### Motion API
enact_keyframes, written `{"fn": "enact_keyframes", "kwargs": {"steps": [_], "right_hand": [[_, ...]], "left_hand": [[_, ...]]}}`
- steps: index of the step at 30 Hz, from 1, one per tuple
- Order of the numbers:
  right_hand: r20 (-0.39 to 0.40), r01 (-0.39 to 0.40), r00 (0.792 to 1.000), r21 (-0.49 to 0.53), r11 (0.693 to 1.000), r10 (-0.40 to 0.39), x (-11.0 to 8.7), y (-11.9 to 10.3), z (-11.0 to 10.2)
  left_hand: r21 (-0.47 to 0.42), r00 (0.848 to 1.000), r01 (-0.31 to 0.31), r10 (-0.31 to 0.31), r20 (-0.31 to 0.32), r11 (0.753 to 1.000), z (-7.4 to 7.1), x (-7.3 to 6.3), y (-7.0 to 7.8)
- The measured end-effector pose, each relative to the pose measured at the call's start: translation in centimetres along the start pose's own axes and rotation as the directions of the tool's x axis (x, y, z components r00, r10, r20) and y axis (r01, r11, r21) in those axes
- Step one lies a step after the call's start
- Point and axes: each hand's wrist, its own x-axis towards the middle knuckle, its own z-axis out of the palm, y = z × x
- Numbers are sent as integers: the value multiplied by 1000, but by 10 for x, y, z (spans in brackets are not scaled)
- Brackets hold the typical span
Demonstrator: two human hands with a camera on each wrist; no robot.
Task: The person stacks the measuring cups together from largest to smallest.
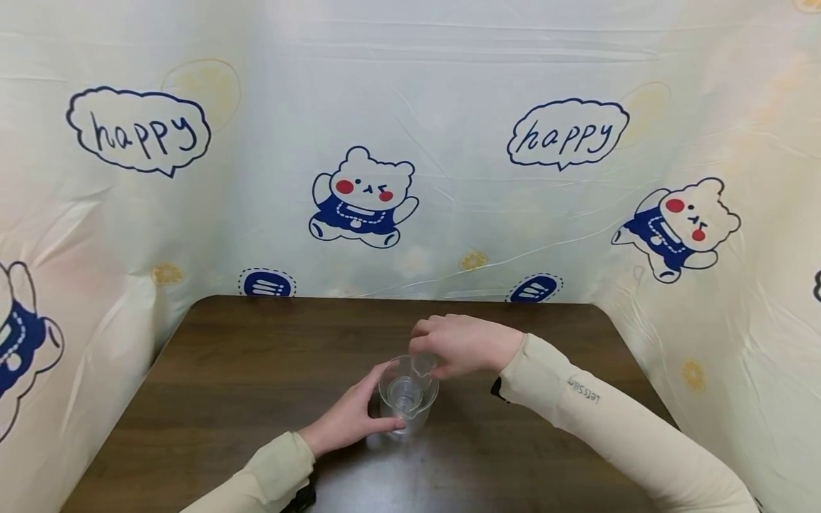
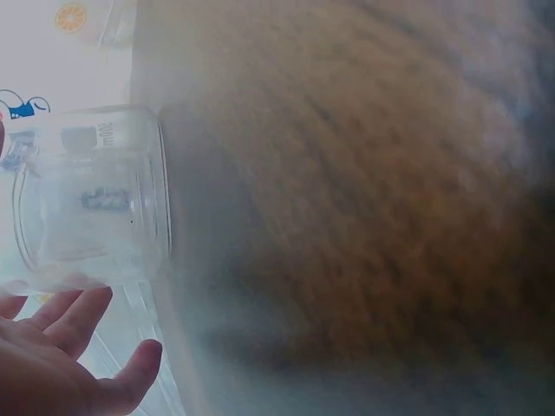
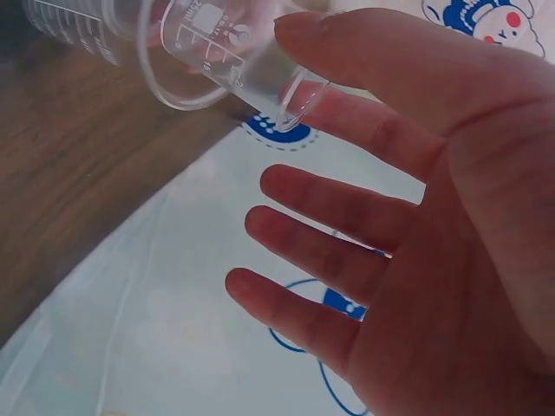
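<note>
A large clear beaker (image 1: 420, 422) stands on the table, with my left hand (image 1: 351, 419) holding it round the near left side, thumb in front and fingers behind. Inside it a smaller clear beaker (image 2: 104, 208) shows through the wall in the left wrist view. Above the large beaker's right rim, my right hand (image 1: 467, 346) pinches a small graduated beaker (image 3: 221, 43) by its rim between thumb and index finger. This small beaker is tilted, its base toward the large beaker's mouth. The other right fingers (image 3: 316, 247) are spread straight, away from the glass.
The dark wooden table (image 1: 256, 370) has rounded far corners. Behind it and at both sides hangs a pale curtain (image 1: 462, 214) printed with bears and the word "happy".
</note>
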Motion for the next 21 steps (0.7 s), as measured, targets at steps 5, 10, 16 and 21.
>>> {"fn": "enact_keyframes", "kwargs": {"steps": [5,10,16,21], "right_hand": [[29,1,1000,-8,1000,-1,8,1,11],[30,16,999,-22,1000,-15,15,1,20],[32,37,999,-42,998,-36,22,-2,28],[31,58,998,-42,997,-57,27,-3,37]], "left_hand": [[5,1000,0,0,1,1000,0,-1,-1],[-7,1000,13,-13,3,1000,0,-1,0],[-24,1000,6,-6,8,1000,0,1,0],[-28,1000,5,-5,3,1000,0,1,0]]}}
